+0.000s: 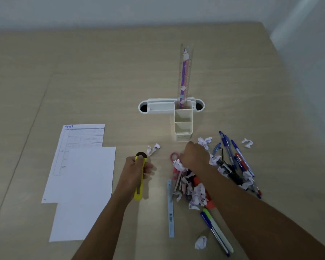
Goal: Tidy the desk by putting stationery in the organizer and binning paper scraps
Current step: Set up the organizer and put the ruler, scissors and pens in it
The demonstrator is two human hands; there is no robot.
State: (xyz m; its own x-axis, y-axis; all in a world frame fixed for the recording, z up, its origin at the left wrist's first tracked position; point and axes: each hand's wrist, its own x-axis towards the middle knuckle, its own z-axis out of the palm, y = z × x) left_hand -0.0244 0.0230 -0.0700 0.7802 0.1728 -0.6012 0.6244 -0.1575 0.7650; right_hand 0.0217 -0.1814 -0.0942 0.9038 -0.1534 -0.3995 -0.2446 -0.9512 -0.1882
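My left hand [137,171] grips a yellow utility knife [138,192] just left of the clutter. My right hand [193,156] reaches down into a pile of crumpled paper scraps [197,196] and blue pens [227,145], beside the pink scissors [174,156]. Its fingers are hidden under the back of the hand, so what they touch is unclear. The white organizer [183,126] stands just beyond the pile, with a purple ruler [185,76] upright in its back compartment. Its two front compartments look empty.
Loose scraps lie at the left [153,148], the right [247,143] and near the front edge [201,242]. A light-blue ruler [170,209], a green highlighter [218,229] and a black marker [231,173] lie around the pile. White sheets [83,184] cover the desk's left side.
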